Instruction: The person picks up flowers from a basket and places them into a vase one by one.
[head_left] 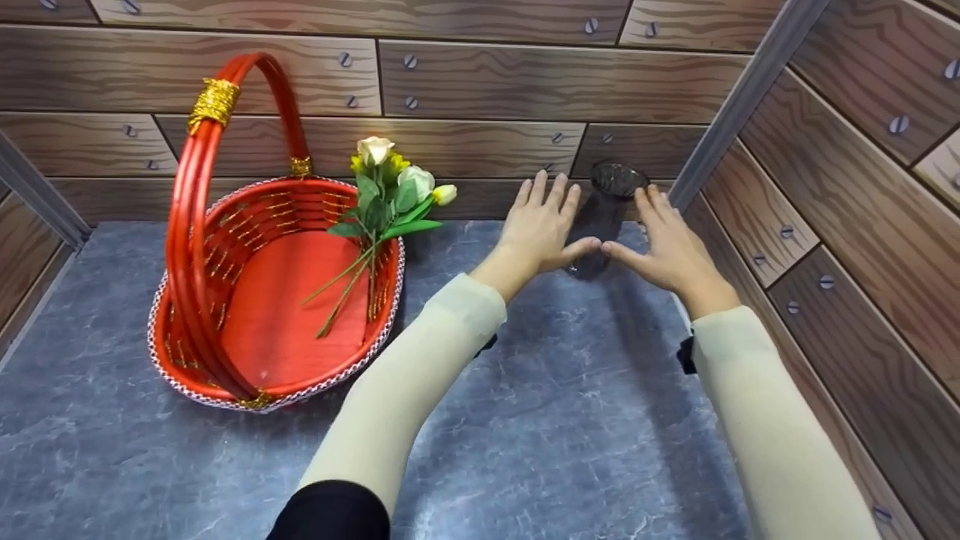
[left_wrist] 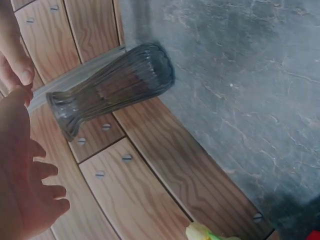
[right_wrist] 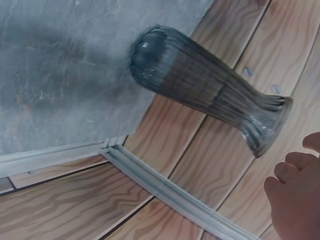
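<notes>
A dark, see-through ribbed vase [head_left: 602, 217] with a flared rim stands upright near the back right corner. My left hand [head_left: 541, 225] is on the vase's left side with fingers straight and spread. On the other side is my right hand [head_left: 667, 244], its fingers extended too. The thumb tips come close together in front of the vase; whether they touch cannot be told. Both wrist views show a gap between the vase [left_wrist: 117, 82] and the nearby fingers. The right wrist view shows the whole vase [right_wrist: 205, 82], from base to rim.
On the left stands a red woven basket [head_left: 292, 292] with a tall arched handle [head_left: 196, 202]. Artificial flowers [head_left: 386, 195] lean over its right rim, stems inside. Wood-patterned walls [head_left: 480, 82] bound the grey marbled surface [head_left: 525, 450] at the back and sides.
</notes>
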